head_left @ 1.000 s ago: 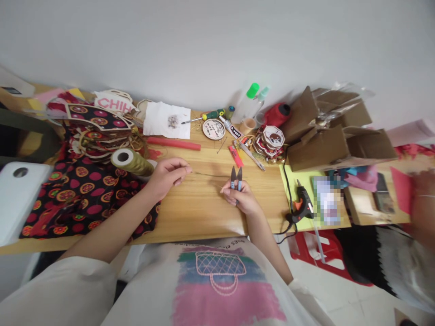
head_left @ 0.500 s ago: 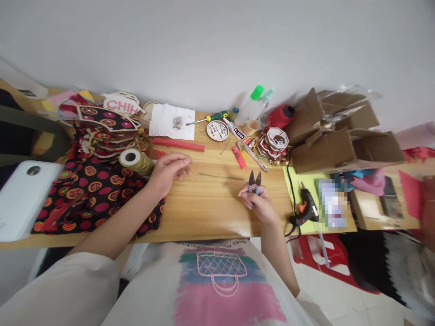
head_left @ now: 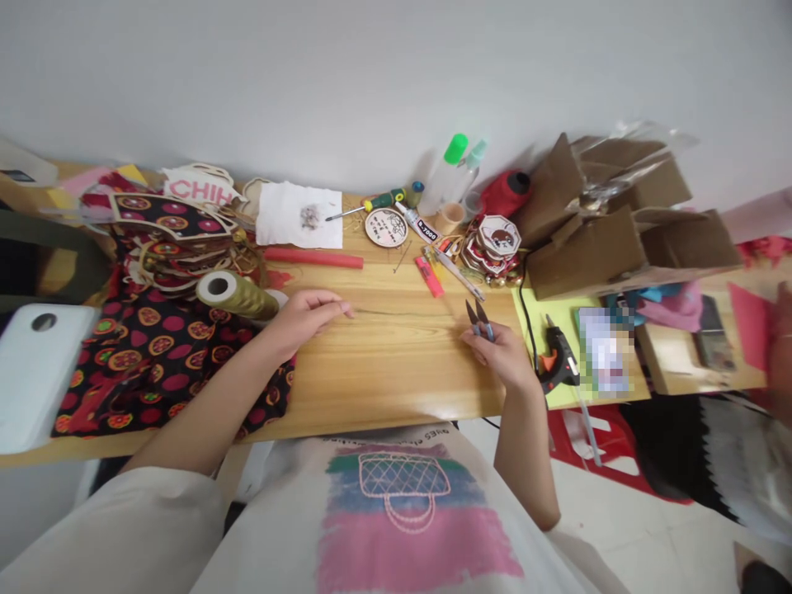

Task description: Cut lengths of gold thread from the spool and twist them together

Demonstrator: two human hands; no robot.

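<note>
My left hand is closed, thumb and fingertips pinching the end of a thin dark thread. The thread runs nearly level over the wooden table towards my right hand. That hand is wrapped round a pair of thread snips with blue handles, the dark blades pointing up and slightly parted. Whether the right fingers also grip the thread's far end, I cannot tell. Just left of my left hand lies a spool of olive-gold thread with a white core.
Behind the hands lie a red stick, a screwdriver, a pink lighter and a glue tube. A hot glue gun and cardboard boxes stand right. Patterned black fabric covers the left. Another person's arm shows far right.
My right hand has moved to the right with the snips, away from my left hand. The thread now stretches out longer and straighter. The whole view has shifted slightly.
</note>
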